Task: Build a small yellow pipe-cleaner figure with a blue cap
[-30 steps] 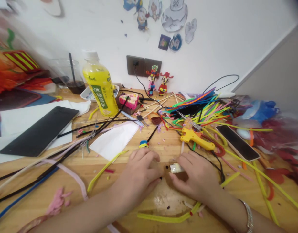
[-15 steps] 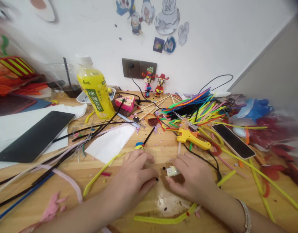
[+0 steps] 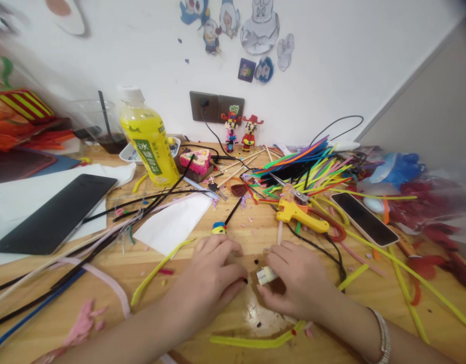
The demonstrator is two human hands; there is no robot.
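Both my hands rest on the wooden table (image 3: 369,298) near its front edge. My right hand (image 3: 297,280) is closed round a small white cylindrical object (image 3: 266,275), its end poking out toward the left. My left hand (image 3: 214,278) lies curled beside it, thumb and fingers pinched at a tiny black bit (image 3: 245,280); what it grips is too small to name. A yellow pipe cleaner (image 3: 255,341) lies just in front of my wrists. A small yellow-and-blue piece on a black stem (image 3: 219,228) sits just beyond my left hand.
A yellow glue gun (image 3: 301,215) with a black cord and a pile of coloured pipe cleaners (image 3: 309,169) lie behind my right hand. A phone (image 3: 364,218) is at right, a tablet (image 3: 54,212) at left, and a yellow drink bottle (image 3: 149,139) behind white paper (image 3: 172,222).
The view has shifted slightly. My right hand has drawn the white object a little closer and tilted it; my left hand has barely moved.
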